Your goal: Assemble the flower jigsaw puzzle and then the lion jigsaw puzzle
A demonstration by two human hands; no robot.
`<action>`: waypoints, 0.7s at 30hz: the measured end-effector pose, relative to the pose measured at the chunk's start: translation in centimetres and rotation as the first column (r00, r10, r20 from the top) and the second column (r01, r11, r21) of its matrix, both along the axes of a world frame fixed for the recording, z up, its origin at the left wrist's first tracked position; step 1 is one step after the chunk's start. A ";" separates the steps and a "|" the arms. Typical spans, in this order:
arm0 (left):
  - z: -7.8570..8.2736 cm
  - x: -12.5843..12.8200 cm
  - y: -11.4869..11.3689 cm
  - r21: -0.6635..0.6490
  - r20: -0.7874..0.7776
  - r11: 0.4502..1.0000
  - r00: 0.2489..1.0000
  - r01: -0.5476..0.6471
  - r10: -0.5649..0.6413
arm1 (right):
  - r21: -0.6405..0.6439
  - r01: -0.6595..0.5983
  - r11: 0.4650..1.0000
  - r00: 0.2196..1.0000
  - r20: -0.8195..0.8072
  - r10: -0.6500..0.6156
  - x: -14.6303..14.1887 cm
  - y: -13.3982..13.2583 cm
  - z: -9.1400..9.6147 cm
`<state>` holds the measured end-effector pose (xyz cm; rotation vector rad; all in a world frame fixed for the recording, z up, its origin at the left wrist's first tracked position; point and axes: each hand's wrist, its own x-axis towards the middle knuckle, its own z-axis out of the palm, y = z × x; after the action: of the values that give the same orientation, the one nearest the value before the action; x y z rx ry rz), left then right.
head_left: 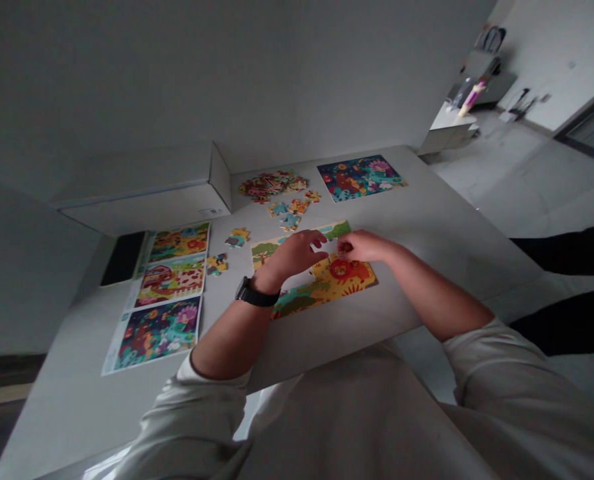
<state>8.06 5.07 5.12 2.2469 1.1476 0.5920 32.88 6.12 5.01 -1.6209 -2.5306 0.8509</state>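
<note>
A partly assembled jigsaw puzzle [327,288] lies on the table, with an orange lion, yellow ground and green trees. Pale bare areas show in its middle. My left hand [297,255] hovers over the puzzle, thumb and fingers curved and apart with nothing between them. Over the puzzle's upper right part, my right hand [361,245] has its fingers curled together. Whatever they pinch is too small and dark to make out. Loose puzzle pieces [291,221] lie beyond my hands, and others [237,237] lie to the left.
At the back is a heap of puzzle pieces [271,184] beside a finished dark-blue puzzle [361,177]. A sheet with three pictures [169,277] lies left, beside a dark flat object [123,258]. A white box [147,193] stands against the wall. Someone's dark-clothed legs [567,287] show at right.
</note>
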 end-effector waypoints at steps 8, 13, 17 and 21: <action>-0.9 0.2 -0.2 0.015 -0.081 1.000 0.997 0.015 -0.014 | 0.107 -0.043 0.993 0.999 0.001 0.043 -0.3 -0.3 -0.9; -1.4 0.7 -0.8 0.064 -0.154 0.998 0.988 0.015 -0.005 | 0.200 0.029 0.979 0.999 0.010 -0.032 0.5 -0.6 0.0; -1.0 1.9 -2.0 0.065 -0.325 0.998 0.945 0.003 0.019 | 0.171 0.025 0.985 0.998 0.060 -0.036 1.4 -1.2 0.4; -0.8 2.9 -2.9 0.084 -0.468 0.995 0.884 0.045 0.000 | 0.149 -0.020 0.989 0.997 0.080 0.008 1.7 -2.0 -0.4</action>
<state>10.99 2.21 4.28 2.5625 1.3371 0.0832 34.59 4.10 4.62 -1.6236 -2.5900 0.5921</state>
